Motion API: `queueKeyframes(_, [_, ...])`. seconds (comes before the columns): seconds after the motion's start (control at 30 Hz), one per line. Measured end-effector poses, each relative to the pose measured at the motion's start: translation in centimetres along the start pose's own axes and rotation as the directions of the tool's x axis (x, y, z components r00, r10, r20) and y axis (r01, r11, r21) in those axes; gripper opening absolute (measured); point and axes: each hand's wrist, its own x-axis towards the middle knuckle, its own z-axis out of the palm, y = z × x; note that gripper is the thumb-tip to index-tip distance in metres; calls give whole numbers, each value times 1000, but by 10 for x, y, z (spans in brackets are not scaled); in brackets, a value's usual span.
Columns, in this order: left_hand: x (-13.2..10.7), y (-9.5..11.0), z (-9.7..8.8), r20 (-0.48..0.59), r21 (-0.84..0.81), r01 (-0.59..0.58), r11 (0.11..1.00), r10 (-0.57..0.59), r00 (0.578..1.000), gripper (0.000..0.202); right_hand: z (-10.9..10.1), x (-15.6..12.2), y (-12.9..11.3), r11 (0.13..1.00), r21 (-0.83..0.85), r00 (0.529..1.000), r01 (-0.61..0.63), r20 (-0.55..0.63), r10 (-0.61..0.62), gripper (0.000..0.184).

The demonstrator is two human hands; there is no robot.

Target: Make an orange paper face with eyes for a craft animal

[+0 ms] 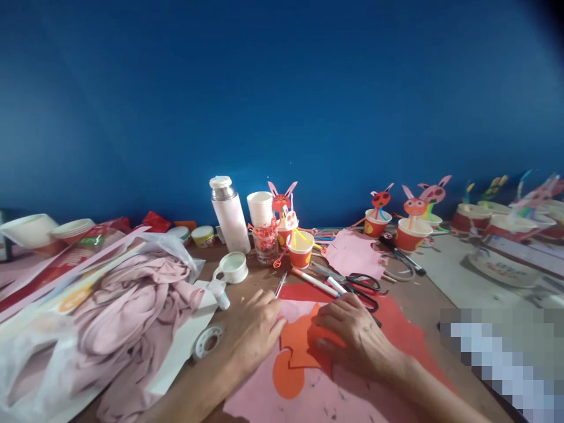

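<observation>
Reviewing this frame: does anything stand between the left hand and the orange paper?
Nothing visible does. The left hand is right at the left edge of the orange paper; the orange oval lies nearer the person, not between them.

We see a pale flask (pixel 232 223) before a blue wall (pixel 282 106), a white mug (pixel 234 274) near its foot, and, at the left, crumpled pink cloth (pixel 132 299) beside a translucent plastic bag (pixel 39 361).
</observation>
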Motion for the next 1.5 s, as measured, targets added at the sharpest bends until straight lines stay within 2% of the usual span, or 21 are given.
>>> queueKeyframes(0.1, [12, 3, 0, -14, -30, -11, 999, 11, 1000, 13, -1, -2, 22, 985, -59, 986, -164, -17, 163, 21])
queueKeyframes(0.23, [19, 12, -5, -50, -63, -52, 997, 49, 998, 22, -5, -4, 43, 935, -156, 948, -319, -39, 317, 24])
queueKeyframes(0.37, [11, 20, 2, -43, -77, -141, 987, 138, 990, 26, -2, -5, 46, 903, -213, 925, -373, -6, 381, 20])
queueKeyframes(0.47, [3, 16, 12, -63, -101, -179, 979, 174, 983, 22, 0, -6, 45, 903, -221, 925, -368, 7, 379, 20])
queueKeyframes(0.57, [5, 4, 9, -135, -77, -118, 990, 107, 985, 20, 0, -6, 45, 930, -210, 949, -301, 31, 314, 20])
queueKeyframes(0.67, [12, -15, -11, -266, -71, -68, 995, 47, 963, 22, -2, -6, 45, 957, -233, 978, -172, 72, 193, 17])
queueKeyframes(0.77, [12, -42, -35, -421, -61, -30, 998, 2, 907, 20, -1, -7, 45, 960, -235, 982, -150, 74, 171, 20])
queueKeyframes(0.8, [9, -52, -41, -486, -61, 23, 998, -50, 873, 18, 0, -7, 45, 961, -234, 983, -150, 73, 171, 21])
queueKeyframes(0.87, [-1, -69, -47, -535, -92, 174, 980, -196, 822, 18, 2, -8, 45, 961, -236, 984, -146, 68, 166, 22])
queueKeyframes(0.93, [-12, -81, -47, -475, -148, 283, 948, -319, 820, 36, 4, -9, 45, 961, -240, 985, -140, 64, 160, 22])
queueKeyframes(1.03, [-22, -86, -37, -266, -183, 396, 900, -433, 861, 47, 6, -9, 43, 960, -248, 987, -132, 59, 151, 24])
queueKeyframes(1.1, [-23, -86, -31, -182, -185, 427, 885, -458, 870, 37, 6, -8, 41, 956, -255, 983, -143, 74, 166, 24])
queueKeyframes(1.2, [-20, -85, -29, -150, -200, 451, 870, -482, 863, 19, 3, -5, 39, 938, -266, 964, -224, 79, 253, 20])
queueKeyframes(1.27, [-19, -83, -32, -190, -241, 427, 872, -473, 860, 16, -1, -3, 39, 923, -271, 954, -274, 47, 297, 17])
queueKeyframes(1.37, [-24, -69, -40, -348, -362, 278, 890, -406, 845, 15, -8, 0, 35, 941, -182, 959, -285, -64, 278, 20])
queueKeyframes(1.43, [-28, -50, -45, -427, -453, 150, 879, -362, 829, 12, -12, 3, 28, 960, 5, 955, -280, -95, 280, 20])
queueKeyframes(1.5, [-29, -28, -47, -418, -566, 53, 823, -342, 842, 13, -16, 4, 16, 903, 294, 947, -314, 28, 320, 21])
